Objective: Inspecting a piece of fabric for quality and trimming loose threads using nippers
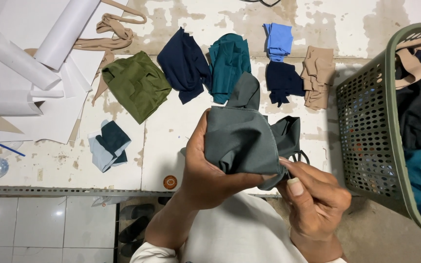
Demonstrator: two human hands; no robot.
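Across the far part of the scene runs a worn white table [181,131], with sheets and rolls of white paper [30,63] spread over its left end. On the right, a green perforated laundry basket [371,126] holds black, tan and teal cloth. Along the far side of the table lie folded pieces: an olive green cloth [137,85], a navy cloth [183,63], a teal cloth [227,61], a tan cloth [317,75] and a light blue cloth [277,40]. Near the middle, above the table's near edge, both hands hold a grey-green cloth [242,136]. The left hand [208,170] is wrapped closed around its left side, while the right hand [313,192] pinches its lower right corner between thumb and fingers.
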